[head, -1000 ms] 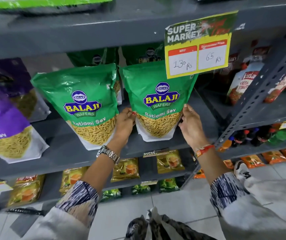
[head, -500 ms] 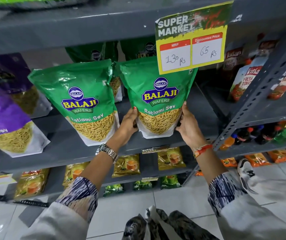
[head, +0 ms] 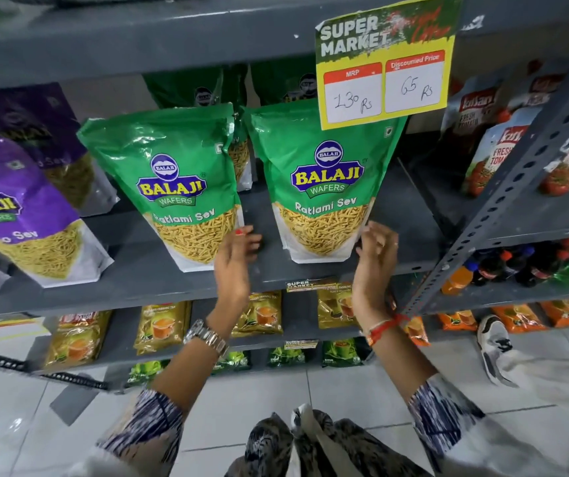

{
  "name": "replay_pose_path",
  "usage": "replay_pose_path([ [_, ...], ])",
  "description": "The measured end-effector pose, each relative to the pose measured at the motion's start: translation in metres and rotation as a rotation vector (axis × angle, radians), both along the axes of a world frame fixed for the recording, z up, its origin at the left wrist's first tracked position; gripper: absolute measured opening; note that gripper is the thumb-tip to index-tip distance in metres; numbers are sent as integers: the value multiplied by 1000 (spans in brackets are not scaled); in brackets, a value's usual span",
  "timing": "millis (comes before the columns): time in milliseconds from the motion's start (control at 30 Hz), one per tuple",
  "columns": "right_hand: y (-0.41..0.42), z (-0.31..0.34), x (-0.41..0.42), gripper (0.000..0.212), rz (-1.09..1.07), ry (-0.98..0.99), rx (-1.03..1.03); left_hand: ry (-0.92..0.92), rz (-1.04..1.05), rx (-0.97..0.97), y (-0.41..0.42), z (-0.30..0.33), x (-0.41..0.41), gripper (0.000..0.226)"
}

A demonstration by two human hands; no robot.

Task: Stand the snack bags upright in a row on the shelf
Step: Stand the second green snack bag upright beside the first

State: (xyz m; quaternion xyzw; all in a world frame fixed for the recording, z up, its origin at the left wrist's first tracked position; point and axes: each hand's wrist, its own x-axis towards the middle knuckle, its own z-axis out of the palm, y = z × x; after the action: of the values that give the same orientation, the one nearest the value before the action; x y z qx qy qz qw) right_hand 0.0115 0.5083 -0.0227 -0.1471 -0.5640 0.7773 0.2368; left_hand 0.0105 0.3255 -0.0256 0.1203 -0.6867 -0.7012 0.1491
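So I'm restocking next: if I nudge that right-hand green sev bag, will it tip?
Probably fairly stable: the right green bag stands on a wide, filled base on the shelf. Its glossy film looks slippery and soft, so a push up high may buckle it rather than slide it.

Left hand (head: 233,266) raised, fingers (head: 247,241) loosely spread, right hand (head: 374,259) likewise, both empty

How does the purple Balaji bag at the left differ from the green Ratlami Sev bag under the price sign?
The purple bag leans over to the left; the green bag stands upright. The purple bag is cut off by the frame edge; the green bag shows whole, its top corner behind the price sign. Both carry Balaji Wafers logos and show yellow sev.
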Motion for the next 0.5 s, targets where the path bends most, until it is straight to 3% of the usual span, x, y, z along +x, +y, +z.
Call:
replay_pose_path([
  [100,-35,-7,23,11,177,62,167,158,405,-56,-29,6,21,25],
  [200,-72,-7,23,14,435,7,256,177,613,18,-65,12,11,14],
  [267,-94,-2,13,26,583,-51,261,134,601,68,-89,17,-3,24],
  [400,-125,14,-18,59,756,-218,239,-32,361,142,-116,21,-27,48],
  [500,-139,20,-31,67,797,-255,227,-134,162,262,-116,21,-29,52],
])
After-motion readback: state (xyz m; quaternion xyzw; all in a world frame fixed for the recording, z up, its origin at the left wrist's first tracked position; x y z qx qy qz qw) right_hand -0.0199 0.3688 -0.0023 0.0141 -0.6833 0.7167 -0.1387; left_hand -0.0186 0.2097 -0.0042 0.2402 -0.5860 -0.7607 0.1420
